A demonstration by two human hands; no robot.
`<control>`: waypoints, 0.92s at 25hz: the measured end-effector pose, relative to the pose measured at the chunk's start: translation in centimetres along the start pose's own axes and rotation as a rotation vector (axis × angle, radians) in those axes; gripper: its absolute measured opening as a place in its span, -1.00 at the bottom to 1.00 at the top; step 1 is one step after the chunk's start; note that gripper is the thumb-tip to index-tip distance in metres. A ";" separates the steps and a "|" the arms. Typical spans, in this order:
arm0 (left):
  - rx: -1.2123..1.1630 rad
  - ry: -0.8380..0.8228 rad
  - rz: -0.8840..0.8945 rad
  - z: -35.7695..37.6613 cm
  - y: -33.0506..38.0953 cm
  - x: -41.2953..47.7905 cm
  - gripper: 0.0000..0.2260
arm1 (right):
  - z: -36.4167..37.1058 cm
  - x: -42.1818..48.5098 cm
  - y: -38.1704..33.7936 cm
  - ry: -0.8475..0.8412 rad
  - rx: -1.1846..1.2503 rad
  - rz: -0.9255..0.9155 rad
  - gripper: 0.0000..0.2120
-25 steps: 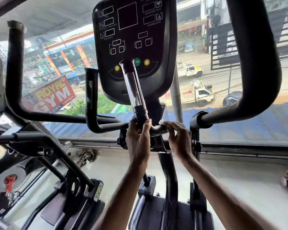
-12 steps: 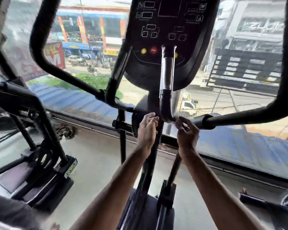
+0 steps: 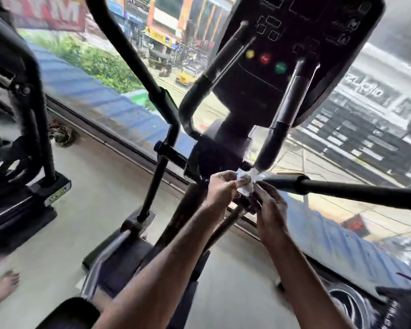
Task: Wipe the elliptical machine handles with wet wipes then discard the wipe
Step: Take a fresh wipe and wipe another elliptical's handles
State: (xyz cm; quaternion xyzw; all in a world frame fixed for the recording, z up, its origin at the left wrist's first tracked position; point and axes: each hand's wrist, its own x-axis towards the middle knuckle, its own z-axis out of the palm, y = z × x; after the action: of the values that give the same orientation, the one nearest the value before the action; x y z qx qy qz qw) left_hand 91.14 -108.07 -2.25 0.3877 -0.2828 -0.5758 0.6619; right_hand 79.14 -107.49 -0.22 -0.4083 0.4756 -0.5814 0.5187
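A crumpled white wet wipe is bunched between both hands, just below the bottom end of the elliptical's short right grip. My left hand pinches the wipe from the left. My right hand holds its lower right side with curled fingers. The short left grip rises beside the black console. A long moving handle runs off to the right at hand height, and another slants up to the left. The frame is blurred.
A large window runs behind the machine, over a street. Another black exercise machine stands on the left. The elliptical's base and pedals lie below my arms on the grey floor. A bare foot shows at bottom left.
The view has swung down and to the left. Both hands have come off the bar junction and dropped slightly, and the white wipe now shows bunched between them.
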 end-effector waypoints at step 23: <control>0.353 0.291 0.495 3.2 -7.2 7.6 -0.70 | -0.4 4.2 -2.0 -0.060 -0.787 -0.921 -0.79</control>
State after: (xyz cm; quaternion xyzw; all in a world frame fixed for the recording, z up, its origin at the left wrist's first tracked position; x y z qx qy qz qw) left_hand 85.98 -116.40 -7.13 0.4942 -0.3663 -0.2781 0.7378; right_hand 77.77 -111.58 1.61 -0.7496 0.4143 -0.5148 0.0370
